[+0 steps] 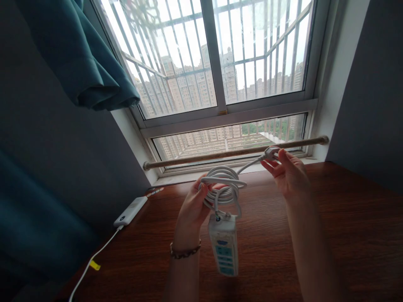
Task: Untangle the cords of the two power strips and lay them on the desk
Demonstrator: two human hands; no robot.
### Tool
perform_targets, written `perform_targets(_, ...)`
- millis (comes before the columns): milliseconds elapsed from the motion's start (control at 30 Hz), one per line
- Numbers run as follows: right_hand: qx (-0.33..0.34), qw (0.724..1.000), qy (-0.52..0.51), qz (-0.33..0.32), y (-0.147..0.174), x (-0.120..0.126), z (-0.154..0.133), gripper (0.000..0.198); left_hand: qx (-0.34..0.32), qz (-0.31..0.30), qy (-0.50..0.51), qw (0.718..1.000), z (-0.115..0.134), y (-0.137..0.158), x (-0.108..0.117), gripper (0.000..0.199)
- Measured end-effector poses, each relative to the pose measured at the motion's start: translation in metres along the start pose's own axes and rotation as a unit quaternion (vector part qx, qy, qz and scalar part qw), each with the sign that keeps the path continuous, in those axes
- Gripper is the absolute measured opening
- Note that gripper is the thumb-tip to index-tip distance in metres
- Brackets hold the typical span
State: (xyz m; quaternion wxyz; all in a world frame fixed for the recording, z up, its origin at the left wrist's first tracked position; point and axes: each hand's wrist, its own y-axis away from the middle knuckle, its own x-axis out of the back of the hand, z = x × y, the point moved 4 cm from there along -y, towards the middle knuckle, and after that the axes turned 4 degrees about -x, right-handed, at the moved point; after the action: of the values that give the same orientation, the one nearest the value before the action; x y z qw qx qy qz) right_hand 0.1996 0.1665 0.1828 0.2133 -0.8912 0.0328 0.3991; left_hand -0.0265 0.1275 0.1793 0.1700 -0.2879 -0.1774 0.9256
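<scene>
My left hand (pixel 197 199) is closed around a coiled white power cord (pixel 225 184), thumb in front and fingers partly hidden behind the loops. Below the coil hangs a white power strip (pixel 222 247) with blue-green sockets, tilted slightly; its cord enters at the top end. To the right, my right hand (pixel 289 170) pinches the plug (pixel 270 154) at the cord's free end between thumb and fingers. A short stretch of cord runs from the coil up to that plug. A dark bracelet (pixel 185 251) circles my left wrist.
A brown wooden tabletop (pixel 264 243) spreads beneath my hands. At its left lies a white rectangular device (pixel 131 211) with a cable (pixel 94 256) and yellow tag. Behind, a horizontal rail (pixel 201 158) crosses the barred window (pixel 220 67). A blue curtain (pixel 85 63) hangs upper left.
</scene>
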Motion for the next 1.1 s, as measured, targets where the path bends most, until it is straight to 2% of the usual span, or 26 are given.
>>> perform_targets(233,0.022,0.992,-0.048,0.117,-0.021,0.044,-0.008,0.038,0.012,0.018,0.009,1.0,0.003,0.0,0.005,0.031)
perform_targets(367,0.022,0.985,-0.069,0.159,-0.026,0.062,-0.015,0.035,-0.002,0.045,0.006,0.999,0.005,-0.002,0.013,0.028)
perform_targets(533,0.003,0.975,-0.082,0.206,-0.028,0.07,-0.015,0.025,-0.007,0.087,0.053,0.995,0.006,-0.004,0.019,0.024)
perform_targets(633,-0.055,0.964,-0.115,0.232,-0.031,0.063,0.003,0.028,0.005,0.125,0.118,0.985,0.005,-0.006,0.02,0.021)
perform_targets(700,-0.113,0.961,-0.159,0.198,-0.031,0.05,0.022,0.034,0.01,0.15,0.148,0.977,0.004,-0.007,0.021,0.026)
perform_targets(733,-0.129,0.962,-0.18,0.161,-0.031,0.04,0.03,0.038,0.012,0.159,0.159,0.974,0.005,-0.008,0.022,0.029)
perform_targets(767,-0.128,0.967,-0.191,0.113,-0.029,0.029,0.037,0.042,0.013,0.165,0.168,0.972,0.005,-0.008,0.022,0.031)
perform_targets(833,-0.08,0.981,-0.177,0.013,-0.021,0.006,0.044,0.045,0.021,0.174,0.181,0.968,0.005,-0.01,0.023,0.033)
perform_targets(933,0.006,0.992,-0.08,-0.095,-0.001,-0.028,0.049,0.046,0.038,0.194,0.182,0.963,0.001,-0.01,0.026,0.033)
perform_targets(1000,0.038,0.99,0.029,-0.133,0.012,-0.045,0.051,0.055,0.052,0.201,0.176,0.962,-0.003,-0.01,0.026,0.032)
perform_targets(1100,0.093,0.96,0.219,-0.145,0.024,-0.057,0.053,0.059,0.076,0.2,0.158,0.964,-0.011,-0.011,0.023,0.029)
